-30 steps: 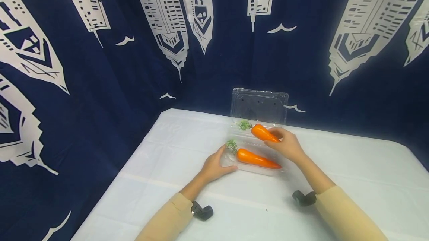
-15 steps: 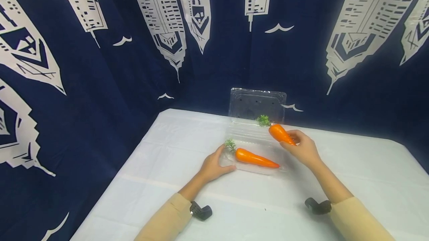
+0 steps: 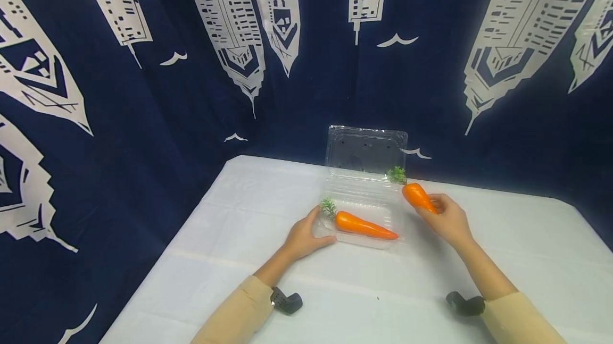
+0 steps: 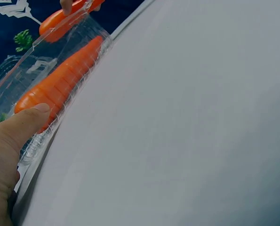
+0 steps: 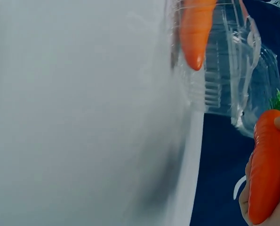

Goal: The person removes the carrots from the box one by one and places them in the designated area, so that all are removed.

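Note:
A clear plastic clamshell box [image 3: 361, 244] stands on the table with its lid [image 3: 366, 150] raised at the back. Inside lies an orange carrot [image 3: 364, 226] with a green leafy top, its tip toward the right. My left hand [image 3: 304, 235] holds the box's left end, fingers at the far side; its thumb [image 4: 29, 122] shows against the front wall. Just right of the box, my right hand [image 3: 450, 221] grips a second carrot [image 3: 418, 196] by its narrow half, in the air. That carrot's leafy top [image 3: 396, 175] points up and left, in front of the lid.
A white cloth covers the table [image 3: 239, 200]. Behind it hangs a dark blue curtain [image 3: 311, 105] with white building prints. Dark wrist devices sit under both sleeves [image 3: 244, 307].
The right hand has carried its carrot rightward, from over the box to beyond its right end. The left hand and the carrot in the box have stayed put.

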